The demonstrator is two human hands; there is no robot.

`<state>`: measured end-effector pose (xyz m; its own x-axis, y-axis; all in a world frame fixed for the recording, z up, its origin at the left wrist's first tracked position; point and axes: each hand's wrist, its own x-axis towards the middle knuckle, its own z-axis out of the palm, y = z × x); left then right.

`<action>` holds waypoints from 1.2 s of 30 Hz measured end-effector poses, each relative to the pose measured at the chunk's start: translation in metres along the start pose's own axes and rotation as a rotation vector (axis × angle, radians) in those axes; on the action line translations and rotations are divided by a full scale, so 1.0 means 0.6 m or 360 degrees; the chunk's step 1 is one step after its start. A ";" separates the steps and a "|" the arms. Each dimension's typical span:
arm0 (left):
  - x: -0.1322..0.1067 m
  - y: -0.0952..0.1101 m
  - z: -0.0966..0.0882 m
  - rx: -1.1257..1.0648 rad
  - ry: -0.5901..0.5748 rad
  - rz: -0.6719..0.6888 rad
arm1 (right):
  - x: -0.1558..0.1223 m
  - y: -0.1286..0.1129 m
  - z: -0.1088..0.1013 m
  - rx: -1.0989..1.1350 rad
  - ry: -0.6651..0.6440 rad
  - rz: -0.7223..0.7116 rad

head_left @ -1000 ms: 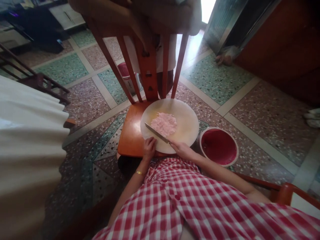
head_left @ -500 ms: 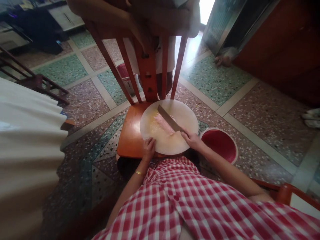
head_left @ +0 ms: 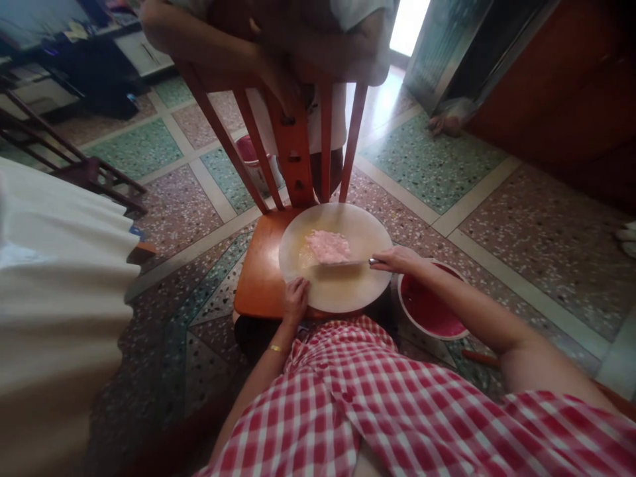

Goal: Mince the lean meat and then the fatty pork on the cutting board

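Note:
A round, pale cutting board [head_left: 342, 295] rests on the seat of a wooden chair [head_left: 261, 281]. Pink minced meat [head_left: 328, 245] lies in a flat heap on its middle. My right hand [head_left: 397, 259] is closed round the handle of a cleaver [head_left: 342, 265], whose blade runs along the near side of the meat, its edge toward the board. At the board's near left rim, my left hand [head_left: 297, 297] has its fingers curled over the edge, gripping it.
Right of the chair stands a red-lined bucket [head_left: 432, 305], partly under my right forearm. Behind the chair back [head_left: 293, 146] a person [head_left: 218, 40] leans with folded arms. Another bucket [head_left: 248, 151] is on the floor there. A pale pleated cloth [head_left: 59, 298] hangs at the left.
The cleaver has moved from lying slanted across the meat to its near side, turned nearly level. My right hand has shifted right. My left hand stays on the rim.

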<state>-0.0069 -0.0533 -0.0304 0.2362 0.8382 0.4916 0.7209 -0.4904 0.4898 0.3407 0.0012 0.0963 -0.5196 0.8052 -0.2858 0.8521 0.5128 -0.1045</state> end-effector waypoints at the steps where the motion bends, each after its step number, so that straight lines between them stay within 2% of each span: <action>1: 0.000 0.000 0.000 0.0006 0.0004 0.0009 | 0.010 0.005 -0.006 -0.0016 0.0041 -0.0002; 5: 0.001 0.000 -0.002 0.0013 -0.0020 0.0002 | 0.037 0.002 -0.031 0.0034 0.0217 -0.0018; 8: 0.002 0.002 -0.004 0.0022 -0.0014 -0.0001 | 0.044 -0.022 -0.031 0.0178 0.0313 0.0156; 12: 0.003 0.004 -0.005 0.0008 0.0001 0.0015 | 0.027 -0.082 -0.029 0.0653 0.0430 0.0387; 15: 0.006 0.006 -0.003 0.0002 0.0003 -0.0023 | 0.000 -0.139 -0.058 0.1007 0.0650 0.0446; 18: 0.013 0.010 -0.001 -0.0015 -0.0007 -0.0100 | -0.010 -0.188 -0.086 0.1075 0.1001 0.0339; 20: 0.019 0.012 -0.001 -0.0045 -0.0004 -0.0129 | 0.003 -0.206 -0.081 0.1005 0.1118 0.0315; 22: 0.025 0.013 0.000 -0.0067 0.0003 -0.0138 | 0.024 -0.210 -0.059 0.0924 0.0944 0.0405; 24: 0.028 0.013 0.000 -0.0082 0.0010 -0.0145 | 0.043 -0.205 -0.036 0.0868 0.0531 0.0534; 26: 0.028 0.012 0.001 -0.0098 0.0014 -0.0149 | 0.051 -0.200 -0.031 0.0850 0.0291 0.0592; 27: 0.028 0.012 0.001 -0.0105 0.0014 -0.0152 | 0.051 -0.200 -0.035 0.0852 0.0312 0.0582; 31: 0.024 0.011 0.005 -0.0122 0.0013 -0.0191 | 0.046 -0.218 -0.060 0.0839 0.0741 0.0405; 33: 0.022 0.010 0.007 -0.0112 0.0018 -0.0192 | 0.050 -0.226 -0.056 0.0795 0.0656 0.0416; 36: 0.020 0.008 0.010 -0.0065 0.0049 -0.0139 | 0.058 -0.226 -0.041 0.0759 0.0316 0.0507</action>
<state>0.0034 -0.0443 -0.0261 0.1529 0.8709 0.4670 0.7108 -0.4253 0.5603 0.2056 -0.0331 0.1243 -0.1972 0.9608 -0.1948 0.8779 0.0846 -0.4714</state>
